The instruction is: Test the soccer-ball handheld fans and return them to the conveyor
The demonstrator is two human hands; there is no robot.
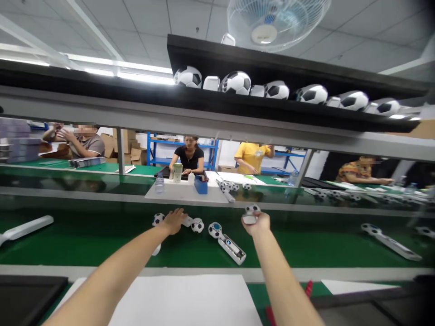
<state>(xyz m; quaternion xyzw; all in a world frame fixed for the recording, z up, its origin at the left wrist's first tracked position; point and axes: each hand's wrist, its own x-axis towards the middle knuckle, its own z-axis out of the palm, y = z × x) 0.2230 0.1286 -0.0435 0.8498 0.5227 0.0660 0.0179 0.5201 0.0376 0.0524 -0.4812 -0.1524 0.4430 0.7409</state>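
Observation:
My left hand (174, 221) reaches over the green belt, its fingers curled over the white handle of a soccer-ball-headed device (197, 225). A second such device (158, 219) lies partly hidden under that hand and wrist. My right hand (260, 222) grips another soccer-ball-headed device (252, 209), held just above the belt with its white handle end toward me. Between my hands, a further device (232, 248) lies on the belt, its long handle showing a silvery edge and a small dark round spot.
The green belt (102, 244) carries more white devices at left (29, 227) and right (390, 242). White paper (180, 301) lies in front of me, beside black trays (30, 296). Overhead, a shelf (288, 111) holds several soccer-ball pieces. Co-workers sit or stand across the line.

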